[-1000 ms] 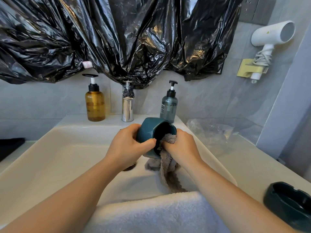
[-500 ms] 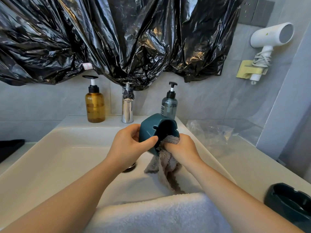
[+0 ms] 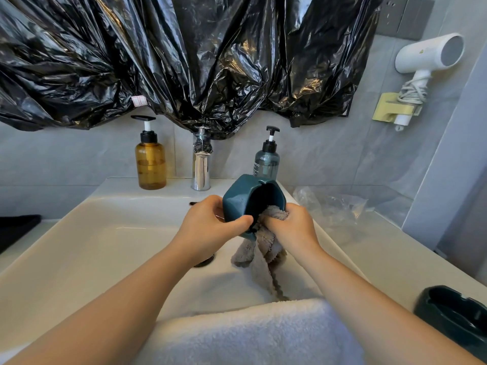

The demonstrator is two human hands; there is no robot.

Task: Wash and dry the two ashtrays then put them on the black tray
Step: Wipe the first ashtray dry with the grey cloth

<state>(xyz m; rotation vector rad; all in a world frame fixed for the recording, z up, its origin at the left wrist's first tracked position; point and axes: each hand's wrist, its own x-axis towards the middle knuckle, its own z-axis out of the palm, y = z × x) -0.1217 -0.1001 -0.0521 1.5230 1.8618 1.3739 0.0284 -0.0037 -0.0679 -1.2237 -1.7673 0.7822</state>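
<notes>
Your left grip (image 3: 208, 227) curls round the teal ashtray (image 3: 238, 196), tipped on its side above the sink (image 3: 92, 233); your right grip (image 3: 295, 227) pinches the grey cloth (image 3: 262, 247) into its bowl. The second ashtray (image 3: 453, 312) sits on the desk (image 3: 382, 259) at right

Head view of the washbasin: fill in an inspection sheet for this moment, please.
Surface: white rectangular basin, pale counter beside it.
Job's things: teal faceted ashtray held tilted above the basin, grey fluffy cloth stuffed in its bowl; second dark ashtray on the counter, right; dark flat thing far left, maybe the black tray.
Clutter: amber pump bottle, grey-blue pump bottle, crumpled clear plastic bag, white towel over the near rim.
Grippers: left hand grips the ashtray's wall; right hand pinches the cloth inside it.
Cables: coiled cord on the white wall hair dryer.
Surroundings: black plastic sheet hung above, chrome tap, grey tiles.
</notes>
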